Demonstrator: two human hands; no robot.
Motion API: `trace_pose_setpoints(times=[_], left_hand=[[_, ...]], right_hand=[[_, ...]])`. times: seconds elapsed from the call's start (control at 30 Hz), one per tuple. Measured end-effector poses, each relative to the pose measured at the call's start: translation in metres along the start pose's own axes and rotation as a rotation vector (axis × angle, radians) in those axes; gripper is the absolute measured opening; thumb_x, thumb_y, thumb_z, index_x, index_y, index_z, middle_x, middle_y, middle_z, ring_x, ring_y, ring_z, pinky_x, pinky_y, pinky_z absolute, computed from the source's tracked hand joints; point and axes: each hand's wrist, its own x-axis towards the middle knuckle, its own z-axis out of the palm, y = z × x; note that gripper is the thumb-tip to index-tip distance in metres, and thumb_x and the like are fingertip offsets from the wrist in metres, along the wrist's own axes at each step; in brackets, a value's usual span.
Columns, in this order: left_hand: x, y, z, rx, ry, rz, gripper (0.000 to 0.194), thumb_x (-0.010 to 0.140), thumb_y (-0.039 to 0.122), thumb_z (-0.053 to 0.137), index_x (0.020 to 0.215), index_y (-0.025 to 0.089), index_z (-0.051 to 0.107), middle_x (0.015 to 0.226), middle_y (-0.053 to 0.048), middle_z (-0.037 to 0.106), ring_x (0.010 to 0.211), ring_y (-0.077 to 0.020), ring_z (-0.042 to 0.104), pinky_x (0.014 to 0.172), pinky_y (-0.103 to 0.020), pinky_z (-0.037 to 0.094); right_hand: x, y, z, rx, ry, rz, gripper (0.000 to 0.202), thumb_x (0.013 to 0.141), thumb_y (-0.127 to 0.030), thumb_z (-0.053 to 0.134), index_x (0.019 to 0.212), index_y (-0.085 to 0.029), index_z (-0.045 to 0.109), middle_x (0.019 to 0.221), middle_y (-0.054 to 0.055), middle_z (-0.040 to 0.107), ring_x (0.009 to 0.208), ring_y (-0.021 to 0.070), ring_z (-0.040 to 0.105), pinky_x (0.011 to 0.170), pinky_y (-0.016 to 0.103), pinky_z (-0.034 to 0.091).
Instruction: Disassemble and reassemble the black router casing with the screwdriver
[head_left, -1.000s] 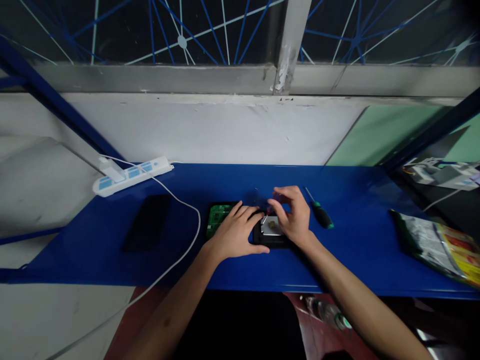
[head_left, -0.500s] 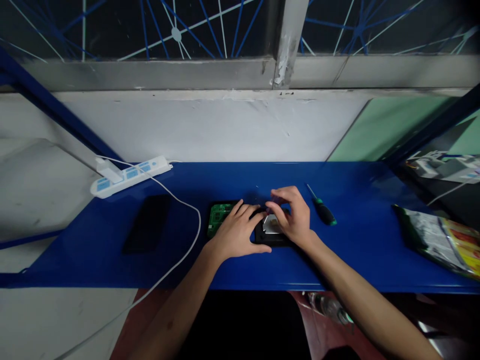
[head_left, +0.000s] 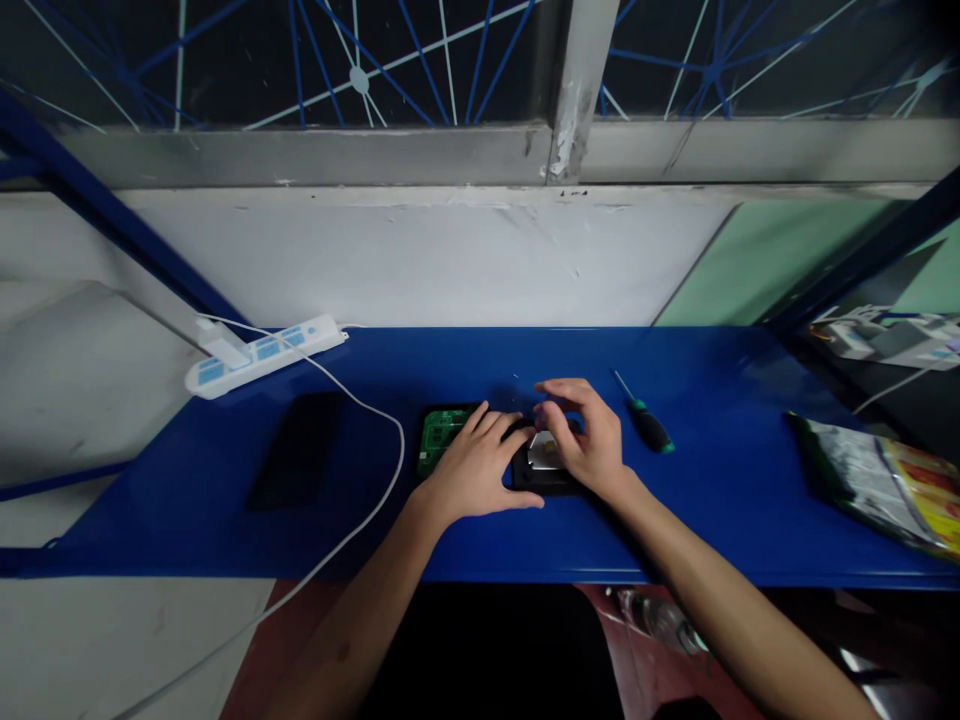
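My left hand (head_left: pixel 480 468) lies flat with its fingers spread, palm down over the inner edges of two opened device parts. Left of it shows a green circuit board (head_left: pixel 437 440) in a dark casing, partly covered by my fingers. On the right is a black housing (head_left: pixel 547 487) with a silver metal plate (head_left: pixel 543 452); my left fingertips reach its edge. Above that plate, my right hand (head_left: pixel 589 430) has thumb and fingers curled around a small purple screwdriver (head_left: pixel 538 416), mostly hidden by the fingers. Its tip is hard to make out.
A green-and-black screwdriver (head_left: pixel 651 424) lies right of my right hand. A dark flat object (head_left: pixel 296 450) rests on the left, near a white cable (head_left: pixel 395 440) and a power strip (head_left: pixel 266 352). At far right lies a shiny packet (head_left: pixel 877 480) on the blue table (head_left: pixel 720 540).
The fingers of my right hand have shifted and loosened slightly around the purple screwdriver, the index finger straighter. My left hand stays in place. The whole view has moved a little.
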Motion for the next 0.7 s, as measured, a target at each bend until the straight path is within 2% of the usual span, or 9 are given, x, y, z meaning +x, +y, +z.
trace_pose_setpoints(times=[0.2, 0.37, 0.53, 0.7], left_hand=[[0.000, 0.001, 0.000, 0.017, -0.008, -0.013, 0.088, 0.075, 0.073, 0.073, 0.141, 0.020, 0.049, 0.143, -0.014, 0.055, 0.136, -0.0333, 0.047, 0.125, -0.053, 0.018], [0.000, 0.000, 0.000, 0.014, -0.011, -0.014, 0.085, 0.076, 0.071, 0.073, 0.141, 0.022, 0.048, 0.146, -0.012, 0.053, 0.138, -0.0320, 0.045, 0.125, -0.052, 0.017], [0.001, 0.000, 0.000, -0.003, -0.014, -0.017, 0.086, 0.076, 0.070, 0.072, 0.143, 0.023, 0.047, 0.146, -0.011, 0.054, 0.138, -0.0320, 0.046, 0.126, -0.053, 0.017], [0.000, -0.001, 0.000, -0.008, -0.025, -0.031, 0.087, 0.074, 0.070, 0.074, 0.143, 0.022, 0.047, 0.149, -0.011, 0.051, 0.140, -0.0334, 0.044, 0.125, -0.053, 0.018]], right_hand=[[0.003, -0.007, 0.000, -0.042, 0.027, -0.129, 0.030, 0.089, -0.019, 0.071, 0.115, -0.027, 0.058, 0.098, 0.006, 0.067, 0.085, 0.0215, 0.065, 0.068, 0.039, 0.059], [0.005, -0.015, 0.000, -0.032, 0.031, -0.061, 0.028, 0.090, -0.015, 0.070, 0.115, -0.025, 0.062, 0.090, 0.004, 0.066, 0.075, 0.0172, 0.060, 0.065, 0.034, 0.055], [0.003, -0.014, -0.001, 0.007, 0.026, 0.003, 0.031, 0.091, -0.016, 0.069, 0.120, -0.026, 0.062, 0.092, 0.003, 0.067, 0.077, 0.0164, 0.064, 0.068, 0.033, 0.057], [0.002, -0.018, 0.001, 0.122, -0.073, 0.020, 0.032, 0.095, -0.015, 0.061, 0.125, -0.027, 0.058, 0.106, 0.005, 0.071, 0.093, 0.0176, 0.071, 0.079, 0.033, 0.060]])
